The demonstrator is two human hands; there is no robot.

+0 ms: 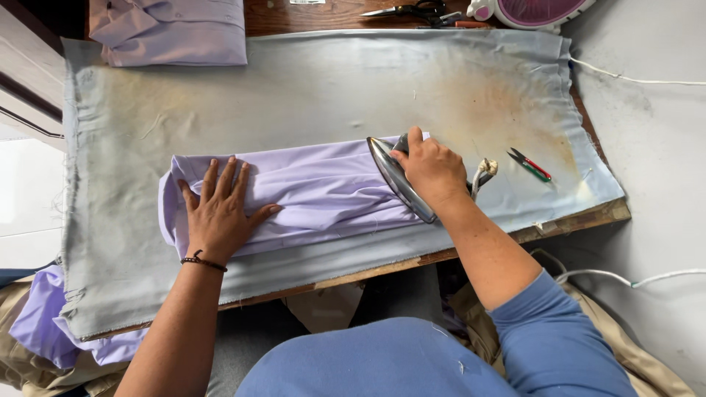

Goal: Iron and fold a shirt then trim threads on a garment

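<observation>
Left hand flat on lilac cloth, right hand grip closed on iron, handle likely hidden

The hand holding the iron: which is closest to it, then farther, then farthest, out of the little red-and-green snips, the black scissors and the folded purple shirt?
From the right hand:
1. Small red-and-green thread snips, just right.
2. Black-handled scissors, top edge.
3. Folded lilac shirt, top-left corner.
</observation>
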